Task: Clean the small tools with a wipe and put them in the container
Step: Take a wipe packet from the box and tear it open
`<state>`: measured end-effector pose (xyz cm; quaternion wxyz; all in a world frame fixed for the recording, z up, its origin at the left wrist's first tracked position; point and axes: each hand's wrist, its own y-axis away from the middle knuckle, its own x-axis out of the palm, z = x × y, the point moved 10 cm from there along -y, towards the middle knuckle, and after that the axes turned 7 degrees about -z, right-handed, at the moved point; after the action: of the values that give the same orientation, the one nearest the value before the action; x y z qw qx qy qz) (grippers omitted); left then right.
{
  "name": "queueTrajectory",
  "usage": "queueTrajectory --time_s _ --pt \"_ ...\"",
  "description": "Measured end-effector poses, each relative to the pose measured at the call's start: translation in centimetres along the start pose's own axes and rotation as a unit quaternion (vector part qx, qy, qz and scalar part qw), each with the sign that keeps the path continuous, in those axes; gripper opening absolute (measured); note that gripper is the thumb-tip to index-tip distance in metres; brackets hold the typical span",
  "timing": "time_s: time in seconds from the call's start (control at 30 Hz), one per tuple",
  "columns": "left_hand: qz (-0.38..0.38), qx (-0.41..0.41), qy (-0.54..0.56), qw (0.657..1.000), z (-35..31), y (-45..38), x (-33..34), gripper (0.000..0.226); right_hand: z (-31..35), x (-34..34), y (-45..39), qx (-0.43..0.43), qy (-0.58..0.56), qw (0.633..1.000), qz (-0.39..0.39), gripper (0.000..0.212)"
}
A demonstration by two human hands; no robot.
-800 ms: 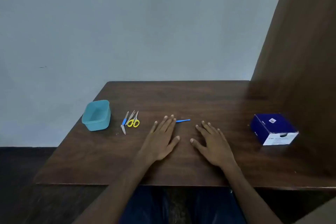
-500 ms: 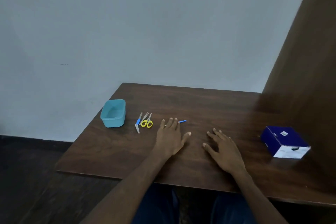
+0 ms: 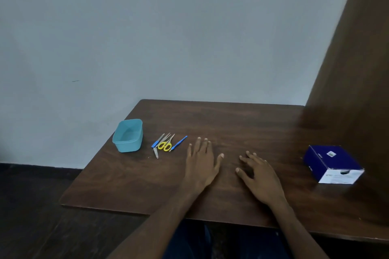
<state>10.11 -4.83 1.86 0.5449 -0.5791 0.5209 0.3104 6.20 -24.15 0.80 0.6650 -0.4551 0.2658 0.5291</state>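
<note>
Both your hands lie flat with fingers spread on the table (image 3: pixel 231 120), holding nothing: left hand (image 3: pixel 202 164) just right of the blue-handled pick (image 3: pixel 179 143), yellow scissors (image 3: pixel 165 145) and other small tools; right hand (image 3: pixel 259 176) nearer. Further left stands the teal container (image 3: pixel 128 135); far right, a blue box (image 3: pixel 332 163).

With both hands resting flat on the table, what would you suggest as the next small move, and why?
Probably the right hand should reach to the blue box for a wipe: no wipe is out, both hands are empty, and the tools lie uncleaned beside the teal container. That box seems the likeliest source.
</note>
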Motion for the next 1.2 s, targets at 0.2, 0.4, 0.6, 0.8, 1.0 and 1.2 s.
queueTrajectory --time_s 0.2,0.4,0.6,0.8,1.0,1.2 --pt "0.081 0.054 0.02 0.995 -7.5 0.7 4.3 0.075 -1.0 -3.6 0.9 0.008 -0.124 0.984 -0.129 0.044" --pt "0.063 0.118 0.078 0.988 -13.6 1.0 4.5 0.087 -4.7 -15.2 6.6 -0.014 -0.034 0.898 -0.439 0.048" --pt "0.131 0.146 0.207 0.958 -23.3 0.1 5.9 0.149 -15.6 -17.7 9.6 0.255 -0.033 0.876 -0.409 0.084" --pt "0.155 0.138 0.339 0.918 -28.0 -2.2 6.7 0.125 -17.5 -15.0 8.1 0.264 -0.203 0.882 -0.333 0.07" --pt "0.123 0.125 0.401 0.899 -22.7 -3.9 5.4 0.106 -16.0 -13.7 7.0 0.157 -0.2 0.934 -0.253 0.06" --pt "0.082 0.115 0.408 0.902 -13.2 -3.8 3.4 0.097 -10.1 -10.7 5.0 0.0 -0.019 0.989 -0.146 0.067"
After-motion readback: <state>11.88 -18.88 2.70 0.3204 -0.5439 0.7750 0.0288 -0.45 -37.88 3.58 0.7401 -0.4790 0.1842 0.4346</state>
